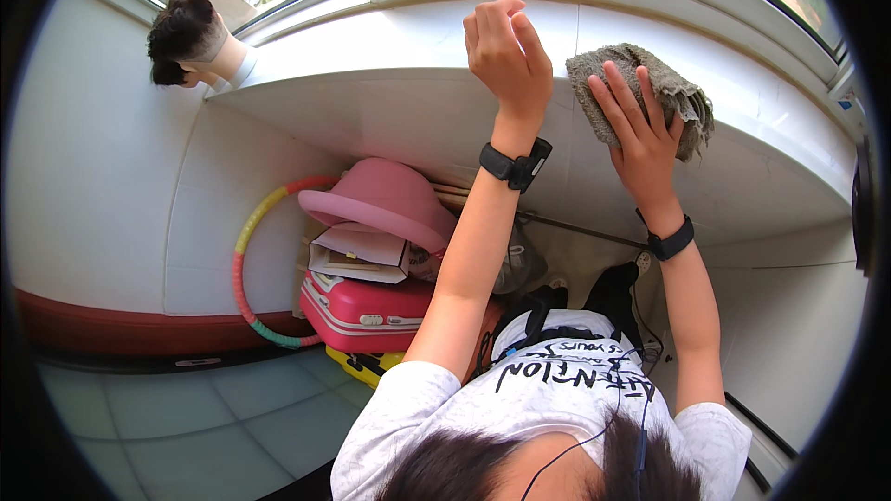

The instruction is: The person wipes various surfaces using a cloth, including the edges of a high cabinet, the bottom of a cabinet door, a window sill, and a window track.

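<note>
A folded grey-brown terry cloth lies on the front part of the white windowsill, partly over its edge. My right hand rests on the cloth with its fingers spread, pressing it flat under the palm. To the left of it, my left hand is raised above the sill, fingers loosely curled and thumb apart, with nothing in it. Each wrist wears a black strap, and the left one carries a small black device.
A mannequin head with dark hair stands at the sill's left end beside the window. Below the sill are a pink basin, a white box, a pink suitcase, a yellow case and a multicoloured hoop.
</note>
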`<control>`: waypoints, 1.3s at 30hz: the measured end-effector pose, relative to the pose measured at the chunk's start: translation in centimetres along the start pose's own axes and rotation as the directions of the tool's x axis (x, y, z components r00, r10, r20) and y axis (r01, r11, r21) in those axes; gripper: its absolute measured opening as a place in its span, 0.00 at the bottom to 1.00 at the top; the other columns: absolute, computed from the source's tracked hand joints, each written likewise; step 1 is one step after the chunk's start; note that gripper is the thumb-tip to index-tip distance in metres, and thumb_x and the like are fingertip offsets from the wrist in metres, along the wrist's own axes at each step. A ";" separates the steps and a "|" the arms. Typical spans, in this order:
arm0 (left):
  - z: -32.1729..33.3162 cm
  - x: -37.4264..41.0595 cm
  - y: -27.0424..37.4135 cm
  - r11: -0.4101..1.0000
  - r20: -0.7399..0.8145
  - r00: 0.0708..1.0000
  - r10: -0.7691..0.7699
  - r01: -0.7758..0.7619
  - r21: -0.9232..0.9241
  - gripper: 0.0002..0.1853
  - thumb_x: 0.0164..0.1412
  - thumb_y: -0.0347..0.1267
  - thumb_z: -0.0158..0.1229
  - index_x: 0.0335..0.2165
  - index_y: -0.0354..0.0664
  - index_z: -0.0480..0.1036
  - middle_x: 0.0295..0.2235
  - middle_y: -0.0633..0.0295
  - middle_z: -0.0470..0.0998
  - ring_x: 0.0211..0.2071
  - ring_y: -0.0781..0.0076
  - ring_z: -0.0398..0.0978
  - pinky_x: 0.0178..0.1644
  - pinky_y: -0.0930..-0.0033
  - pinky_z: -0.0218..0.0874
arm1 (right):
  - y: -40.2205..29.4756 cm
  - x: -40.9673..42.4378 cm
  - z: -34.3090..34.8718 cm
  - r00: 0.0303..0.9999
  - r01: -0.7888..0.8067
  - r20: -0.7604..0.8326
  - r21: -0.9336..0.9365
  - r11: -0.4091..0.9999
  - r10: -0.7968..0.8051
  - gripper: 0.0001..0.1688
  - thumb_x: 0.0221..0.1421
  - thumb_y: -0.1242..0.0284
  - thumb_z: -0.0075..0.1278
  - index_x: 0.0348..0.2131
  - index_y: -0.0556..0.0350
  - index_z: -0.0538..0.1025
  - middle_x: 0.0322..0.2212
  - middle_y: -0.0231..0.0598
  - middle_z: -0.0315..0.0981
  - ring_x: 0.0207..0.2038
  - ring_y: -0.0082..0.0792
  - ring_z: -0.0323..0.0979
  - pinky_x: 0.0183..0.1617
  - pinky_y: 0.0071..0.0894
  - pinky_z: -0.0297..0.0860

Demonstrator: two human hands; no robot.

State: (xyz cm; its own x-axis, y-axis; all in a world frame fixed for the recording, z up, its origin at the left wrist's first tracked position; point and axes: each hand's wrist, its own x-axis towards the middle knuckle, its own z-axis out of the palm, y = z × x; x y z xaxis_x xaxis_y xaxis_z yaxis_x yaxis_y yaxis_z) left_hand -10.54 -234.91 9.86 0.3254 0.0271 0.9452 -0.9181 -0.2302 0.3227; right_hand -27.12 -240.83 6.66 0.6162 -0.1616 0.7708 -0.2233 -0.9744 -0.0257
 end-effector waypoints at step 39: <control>-10.1 -8.4 8.7 -0.021 0.988 0.118 -0.101 0.992 -0.121 0.24 0.57 0.41 0.49 0.45 0.33 0.63 0.37 0.63 0.70 0.37 0.81 0.66 0.40 0.78 0.59 | 1.6 -9.4 -6.9 0.482 -0.348 0.869 0.308 -0.885 0.113 0.26 0.52 0.65 0.40 0.47 0.65 0.63 0.43 0.46 0.66 0.44 0.37 0.67 0.48 0.36 0.63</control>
State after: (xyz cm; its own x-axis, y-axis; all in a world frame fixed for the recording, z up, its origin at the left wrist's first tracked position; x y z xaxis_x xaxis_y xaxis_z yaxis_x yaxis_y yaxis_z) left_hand -23.58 -227.29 5.24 0.3547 -0.9345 0.0299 0.3153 0.1497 0.9371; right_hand -38.48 -239.78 3.71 0.9281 -0.3238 -0.1840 0.2163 0.8708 -0.4415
